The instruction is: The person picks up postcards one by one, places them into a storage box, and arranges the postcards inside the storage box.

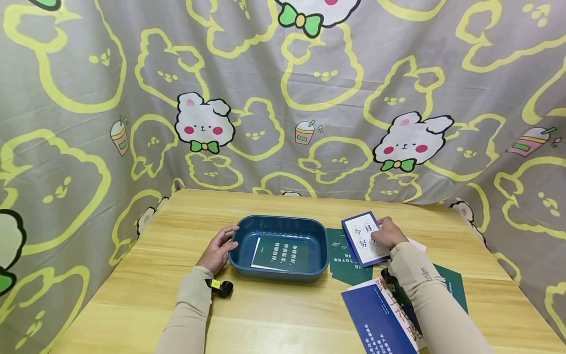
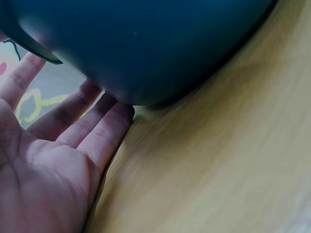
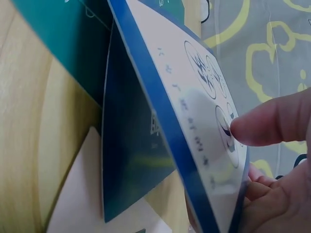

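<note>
On the wooden table sits a dark blue-green basin [image 1: 279, 276], with a green card [image 1: 283, 253] bearing white characters lying inside over a white-edged one. My left hand [image 1: 217, 250] is at the basin's left end; in the left wrist view several fairly straight fingers [image 2: 104, 133] touch its outer wall. My right hand [image 1: 390, 233] pinches a white card with a blue border [image 1: 364, 241], thumb on its printed face, fingers behind. The card is tilted above other cards. Beneath it in the right wrist view slants a dark teal card [image 3: 131, 141]; whether the hand holds that too is unclear.
Right of the basin lies a green card [image 1: 349, 273]. Nearer the front are a blue card [image 1: 376, 319] and a white card with red characters, partly under the right forearm. Another green card [image 1: 453, 285] shows beyond that arm. A patterned curtain [image 1: 265, 98] encloses the table.
</note>
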Demonstrator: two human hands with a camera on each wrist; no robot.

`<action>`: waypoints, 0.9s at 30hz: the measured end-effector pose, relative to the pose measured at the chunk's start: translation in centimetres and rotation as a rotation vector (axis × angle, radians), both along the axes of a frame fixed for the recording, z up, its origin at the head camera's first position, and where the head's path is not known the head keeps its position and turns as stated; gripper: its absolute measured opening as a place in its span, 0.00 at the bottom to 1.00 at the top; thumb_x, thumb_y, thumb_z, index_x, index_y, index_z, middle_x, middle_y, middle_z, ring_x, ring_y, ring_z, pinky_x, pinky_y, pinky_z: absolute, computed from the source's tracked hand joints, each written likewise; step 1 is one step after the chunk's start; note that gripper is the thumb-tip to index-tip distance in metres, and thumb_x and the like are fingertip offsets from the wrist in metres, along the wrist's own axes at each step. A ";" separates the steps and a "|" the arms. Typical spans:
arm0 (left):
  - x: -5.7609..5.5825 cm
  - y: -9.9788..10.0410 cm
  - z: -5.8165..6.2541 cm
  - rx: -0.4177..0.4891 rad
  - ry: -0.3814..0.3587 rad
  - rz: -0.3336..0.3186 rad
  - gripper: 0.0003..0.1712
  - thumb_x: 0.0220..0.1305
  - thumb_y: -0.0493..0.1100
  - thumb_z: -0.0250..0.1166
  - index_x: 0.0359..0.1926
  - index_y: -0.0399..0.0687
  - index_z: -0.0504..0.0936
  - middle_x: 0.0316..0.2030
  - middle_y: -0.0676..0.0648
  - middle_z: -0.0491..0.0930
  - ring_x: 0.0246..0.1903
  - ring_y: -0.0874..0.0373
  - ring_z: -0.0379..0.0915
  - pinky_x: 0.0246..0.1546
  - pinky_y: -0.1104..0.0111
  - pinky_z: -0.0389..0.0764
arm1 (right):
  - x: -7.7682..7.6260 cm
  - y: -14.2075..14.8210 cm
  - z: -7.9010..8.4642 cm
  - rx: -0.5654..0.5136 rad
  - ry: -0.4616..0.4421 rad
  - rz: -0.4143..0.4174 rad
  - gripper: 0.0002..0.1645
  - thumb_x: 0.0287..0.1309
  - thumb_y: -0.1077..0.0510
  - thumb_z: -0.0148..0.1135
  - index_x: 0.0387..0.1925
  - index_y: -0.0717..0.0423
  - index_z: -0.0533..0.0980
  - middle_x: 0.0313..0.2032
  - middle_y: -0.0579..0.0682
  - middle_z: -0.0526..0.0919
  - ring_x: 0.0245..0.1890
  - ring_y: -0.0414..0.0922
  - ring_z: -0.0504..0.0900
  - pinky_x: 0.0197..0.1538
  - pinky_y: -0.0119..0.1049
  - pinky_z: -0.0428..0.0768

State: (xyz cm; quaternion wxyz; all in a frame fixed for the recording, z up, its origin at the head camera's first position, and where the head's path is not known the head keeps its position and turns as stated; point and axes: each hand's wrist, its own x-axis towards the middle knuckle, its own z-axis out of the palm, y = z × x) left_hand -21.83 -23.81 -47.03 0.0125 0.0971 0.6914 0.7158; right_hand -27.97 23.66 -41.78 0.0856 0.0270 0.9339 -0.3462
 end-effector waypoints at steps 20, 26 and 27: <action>0.0 -0.2 -0.2 -0.006 0.050 -0.012 0.26 0.68 0.35 0.56 0.65 0.38 0.64 0.62 0.30 0.60 0.49 0.53 0.68 0.44 0.72 0.76 | 0.4 -1.4 2.1 -0.014 0.030 -0.015 0.34 0.52 0.66 0.52 0.59 0.77 0.55 0.45 0.70 0.71 0.39 0.57 0.76 0.32 0.42 0.79; 0.0 -0.2 -0.5 0.024 0.112 -0.041 0.23 0.67 0.38 0.58 0.63 0.45 0.69 0.59 0.33 0.63 0.48 0.54 0.68 0.43 0.71 0.76 | 0.4 -2.0 2.7 -0.023 0.029 -0.019 0.33 0.54 0.66 0.53 0.60 0.75 0.55 0.43 0.69 0.72 0.37 0.56 0.77 0.32 0.42 0.79; 0.0 -0.2 -0.5 0.022 0.102 -0.037 0.24 0.67 0.38 0.58 0.63 0.43 0.68 0.60 0.33 0.62 0.49 0.53 0.68 0.43 0.71 0.76 | 0.4 -2.0 2.7 -0.020 0.029 -0.019 0.33 0.54 0.66 0.53 0.60 0.75 0.55 0.43 0.68 0.72 0.37 0.56 0.77 0.32 0.42 0.78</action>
